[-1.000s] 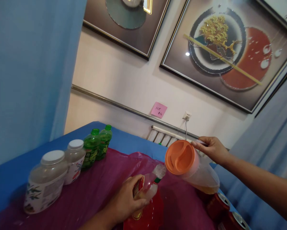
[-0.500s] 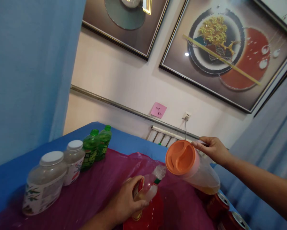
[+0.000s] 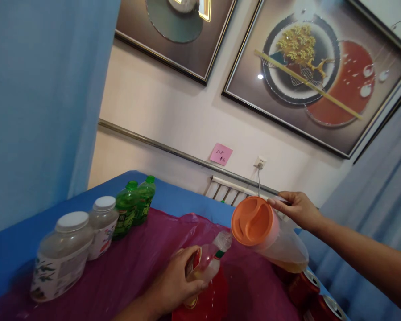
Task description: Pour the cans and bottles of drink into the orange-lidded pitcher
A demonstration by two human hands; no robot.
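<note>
My right hand (image 3: 297, 208) grips the handle of a clear pitcher (image 3: 280, 247) with an orange lid (image 3: 252, 220). The pitcher is tipped to the left, with amber liquid pooled in its lower side. Its lid edge is close above the mouth of a small clear bottle (image 3: 209, 258) with a red label, which my left hand (image 3: 176, 281) holds tilted toward the pitcher. Under the bottle sits a red container (image 3: 208, 301) on the magenta sheet (image 3: 133, 263).
Two white-lidded plastic jars (image 3: 64, 254) and two green bottles (image 3: 133, 207) stand at the left on the blue table (image 3: 180, 198). Red cans (image 3: 316, 296) lie at the lower right. Blue curtains hang on both sides; framed pictures are on the wall.
Hardly anything has moved; the pitcher and bottle stay in the same tipped position, and the view has shifted slightly.
</note>
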